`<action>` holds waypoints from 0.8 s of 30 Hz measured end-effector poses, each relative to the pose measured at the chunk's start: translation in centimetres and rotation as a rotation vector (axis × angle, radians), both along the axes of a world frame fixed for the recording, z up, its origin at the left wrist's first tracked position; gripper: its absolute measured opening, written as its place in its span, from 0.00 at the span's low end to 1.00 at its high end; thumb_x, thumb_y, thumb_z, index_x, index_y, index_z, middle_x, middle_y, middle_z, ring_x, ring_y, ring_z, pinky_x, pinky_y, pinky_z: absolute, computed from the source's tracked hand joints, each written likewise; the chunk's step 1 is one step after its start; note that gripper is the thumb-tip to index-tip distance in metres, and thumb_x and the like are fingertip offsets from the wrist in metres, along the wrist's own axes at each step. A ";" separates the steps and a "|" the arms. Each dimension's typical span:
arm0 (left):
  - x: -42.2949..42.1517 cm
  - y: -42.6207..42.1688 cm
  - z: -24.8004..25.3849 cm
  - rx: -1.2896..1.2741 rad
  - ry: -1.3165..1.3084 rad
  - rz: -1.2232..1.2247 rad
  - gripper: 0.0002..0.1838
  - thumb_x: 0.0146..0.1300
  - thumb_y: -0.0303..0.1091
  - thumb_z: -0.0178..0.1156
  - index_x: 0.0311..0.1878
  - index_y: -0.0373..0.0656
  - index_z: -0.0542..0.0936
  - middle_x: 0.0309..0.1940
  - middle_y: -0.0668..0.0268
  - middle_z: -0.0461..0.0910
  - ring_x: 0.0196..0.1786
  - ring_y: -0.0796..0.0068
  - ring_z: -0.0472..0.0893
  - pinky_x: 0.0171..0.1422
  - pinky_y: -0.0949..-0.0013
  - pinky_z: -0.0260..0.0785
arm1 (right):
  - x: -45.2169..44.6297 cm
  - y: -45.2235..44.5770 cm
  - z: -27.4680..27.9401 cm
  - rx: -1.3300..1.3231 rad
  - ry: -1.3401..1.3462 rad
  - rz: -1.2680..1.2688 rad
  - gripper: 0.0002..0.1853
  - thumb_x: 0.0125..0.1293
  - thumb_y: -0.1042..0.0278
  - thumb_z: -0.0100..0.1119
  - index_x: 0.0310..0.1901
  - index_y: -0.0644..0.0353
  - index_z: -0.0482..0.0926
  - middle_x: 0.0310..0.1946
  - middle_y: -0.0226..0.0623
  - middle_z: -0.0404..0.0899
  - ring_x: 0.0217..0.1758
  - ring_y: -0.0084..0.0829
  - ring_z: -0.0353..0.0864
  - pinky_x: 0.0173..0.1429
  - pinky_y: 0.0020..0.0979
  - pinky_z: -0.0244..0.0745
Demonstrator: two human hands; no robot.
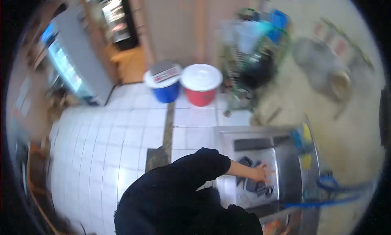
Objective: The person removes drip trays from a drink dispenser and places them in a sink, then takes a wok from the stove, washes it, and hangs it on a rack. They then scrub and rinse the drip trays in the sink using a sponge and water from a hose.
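My left hand [260, 172] reaches down into a metal sink [290, 163] on the right, its black sleeve pulled up to the forearm. The fingers look spread, though blurred, over dark grey pieces [249, 185] lying in the basin. Whether they touch these pieces I cannot tell. Close to the fingers is a small dark slotted part [269, 190], perhaps at the drain. At the bottom edge, a blurred skin-toned patch [285, 227] may be my right hand, beside something orange [270, 227]. Its fingers cannot be made out.
A blue hose [321, 203] crosses the sink's near side. Yellow and blue cleaning items [306, 133] sit along its right rim. Beyond stand a lidded red tub [199, 97], a blue tub [166, 94] and a loaded green rack [256, 51]. White tiles [106, 141] cover the floor.
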State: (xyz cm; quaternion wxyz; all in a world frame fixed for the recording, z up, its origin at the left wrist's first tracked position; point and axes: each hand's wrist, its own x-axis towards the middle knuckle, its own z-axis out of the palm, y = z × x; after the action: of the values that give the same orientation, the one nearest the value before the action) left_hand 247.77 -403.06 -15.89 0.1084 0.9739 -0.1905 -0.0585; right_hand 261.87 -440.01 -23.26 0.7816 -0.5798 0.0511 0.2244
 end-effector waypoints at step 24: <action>-58.3 71.7 -4.4 0.066 -0.519 1.506 0.29 0.36 0.34 0.57 0.48 0.39 0.64 0.46 0.48 0.65 0.54 0.52 0.61 0.58 0.48 0.46 | -61.6 112.7 4.1 0.057 0.206 1.714 0.23 0.57 0.54 0.43 0.53 0.55 0.59 0.41 0.40 0.70 0.45 0.31 0.70 0.50 0.34 0.62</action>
State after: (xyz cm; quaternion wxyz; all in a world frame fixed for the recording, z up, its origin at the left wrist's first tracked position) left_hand 189.43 -331.33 -20.31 0.0423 0.8260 0.5016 0.2536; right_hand 200.22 -327.32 -19.20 0.3483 -0.3753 -0.3388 0.7894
